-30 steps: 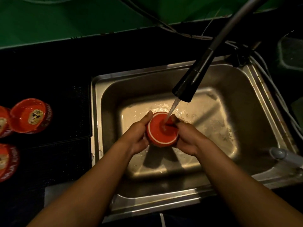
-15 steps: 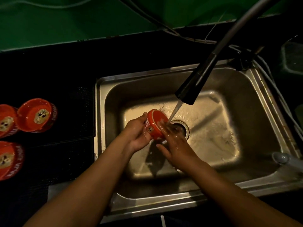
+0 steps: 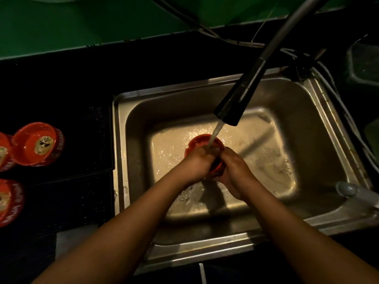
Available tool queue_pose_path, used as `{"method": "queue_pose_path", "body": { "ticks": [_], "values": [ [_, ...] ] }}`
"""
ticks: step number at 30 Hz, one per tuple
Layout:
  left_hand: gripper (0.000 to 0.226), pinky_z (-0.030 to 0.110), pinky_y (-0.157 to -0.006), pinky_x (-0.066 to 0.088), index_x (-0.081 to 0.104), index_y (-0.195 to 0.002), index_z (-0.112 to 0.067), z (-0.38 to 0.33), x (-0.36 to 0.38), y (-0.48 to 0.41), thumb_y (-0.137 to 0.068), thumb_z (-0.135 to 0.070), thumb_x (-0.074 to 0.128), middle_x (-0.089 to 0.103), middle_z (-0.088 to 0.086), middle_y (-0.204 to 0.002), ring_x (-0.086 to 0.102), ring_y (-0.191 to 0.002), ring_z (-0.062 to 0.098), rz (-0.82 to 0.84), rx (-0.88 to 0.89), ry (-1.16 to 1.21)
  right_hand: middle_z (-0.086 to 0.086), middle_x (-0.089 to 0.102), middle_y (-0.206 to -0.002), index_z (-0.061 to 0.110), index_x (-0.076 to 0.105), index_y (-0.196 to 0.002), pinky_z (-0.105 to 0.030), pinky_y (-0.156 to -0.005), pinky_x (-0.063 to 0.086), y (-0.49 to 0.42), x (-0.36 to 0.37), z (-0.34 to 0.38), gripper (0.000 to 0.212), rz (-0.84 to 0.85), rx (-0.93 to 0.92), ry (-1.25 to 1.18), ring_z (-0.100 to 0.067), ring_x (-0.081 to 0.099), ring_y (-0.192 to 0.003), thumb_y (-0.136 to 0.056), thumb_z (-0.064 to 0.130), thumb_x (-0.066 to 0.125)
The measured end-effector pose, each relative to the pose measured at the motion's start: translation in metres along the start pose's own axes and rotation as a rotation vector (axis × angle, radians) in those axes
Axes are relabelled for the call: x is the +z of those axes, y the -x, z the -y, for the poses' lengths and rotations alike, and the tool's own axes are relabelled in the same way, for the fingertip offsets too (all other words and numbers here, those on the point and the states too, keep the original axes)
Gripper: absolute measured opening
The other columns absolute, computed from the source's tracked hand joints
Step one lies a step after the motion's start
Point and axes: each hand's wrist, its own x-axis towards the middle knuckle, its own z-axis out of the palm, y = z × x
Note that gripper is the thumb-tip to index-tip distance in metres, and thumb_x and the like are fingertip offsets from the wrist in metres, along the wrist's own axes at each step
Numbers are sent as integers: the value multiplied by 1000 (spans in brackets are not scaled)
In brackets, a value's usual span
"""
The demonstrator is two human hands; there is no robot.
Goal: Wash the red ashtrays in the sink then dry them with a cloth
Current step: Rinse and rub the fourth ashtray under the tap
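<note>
You are gripping the red ashtray (image 3: 200,141) in the middle of the sink (image 3: 121,152). Your left hand (image 3: 196,162) is curling around its 9 o'clock side and your right hand (image 3: 235,167) is clasping its 3 o'clock side, both clamped on it. Water (image 3: 215,134) is pouring onto it from the black faucet (image 3: 235,105) hanging at its 1 o'clock. Three more ashtrays (image 3: 38,143) are sitting on the dark counter (image 3: 61,89) at the sink's 9 o'clock, well apart from it.

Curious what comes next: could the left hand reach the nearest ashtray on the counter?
Probably, once freed: the left hand grips the wet ashtray, and nothing stands between sink and counter ashtray.
</note>
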Motion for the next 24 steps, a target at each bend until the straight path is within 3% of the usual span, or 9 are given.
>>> {"method": "queue_pose_path", "body": {
  "ticks": [4,6,8,11,13,16,19,21,24],
  "values": [
    [40,40,-103,37,64,-113,-25,11,-5,15,-102,-41,29,64,4,-119,54,-115,22,57,304,-781,-11,70,-108,11,55,-119,-29,-58,54,-2,2,4,28,-66,49,-45,-20,69,-88,-98,24,43],
    [45,52,-116,8,57,-126,-34,16,-13,19,-99,-49,24,43,4,-143,29,-137,26,-19,283,-1107,-13,67,-114,14,51,-125,-37,-65,58,-3,1,5,30,-60,41,-50,-24,69,-93,-98,25,45],
    [46,52,-115,-10,54,-130,-37,18,-26,19,-98,-52,24,25,5,-151,10,-142,27,-120,197,-1210,-13,65,-117,18,48,-126,-48,-77,58,-2,2,4,30,-35,44,-43,-29,68,-99,-97,24,46],
    [37,43,-116,2,59,-124,-37,18,-45,14,-98,-48,36,20,3,-151,8,-140,27,-272,167,-1093,-10,67,-115,22,54,-121,-46,-78,58,4,4,4,26,23,80,-30,-27,68,-100,-96,22,50],
    [33,36,-113,17,56,-129,-36,19,-52,7,-97,-33,46,17,4,-153,14,-140,27,-254,236,-956,-7,70,-109,26,58,-115,-42,-75,58,7,7,5,21,65,121,-31,-26,67,-99,-95,23,50],
    [46,29,-102,38,43,-134,-35,20,-45,2,-95,-10,46,32,7,-147,37,-133,24,-88,232,-358,-7,72,-104,25,61,-110,-42,-76,57,10,10,6,20,70,197,-80,-25,67,-98,-95,29,49],
    [26,28,-85,51,50,-120,-33,18,-33,1,-100,-19,42,55,0,-122,59,-105,17,-41,106,182,-14,72,-99,13,60,-116,-38,-69,57,6,8,7,33,74,366,-220,-28,68,-91,-96,35,46],
    [16,23,-79,51,57,-106,-29,22,-28,3,-98,-34,44,62,-4,-104,63,-92,12,-89,170,150,-20,71,-89,4,57,-116,-28,-54,58,3,7,6,42,56,483,-279,-26,69,-70,-96,39,45],
    [46,24,-71,49,65,-89,-17,32,-28,0,-87,-60,49,65,-2,-84,62,-79,14,-256,304,-22,-26,68,-91,1,55,-116,-18,-39,49,0,3,5,50,62,540,-338,-20,64,-50,-97,46,41]
  ]
}}
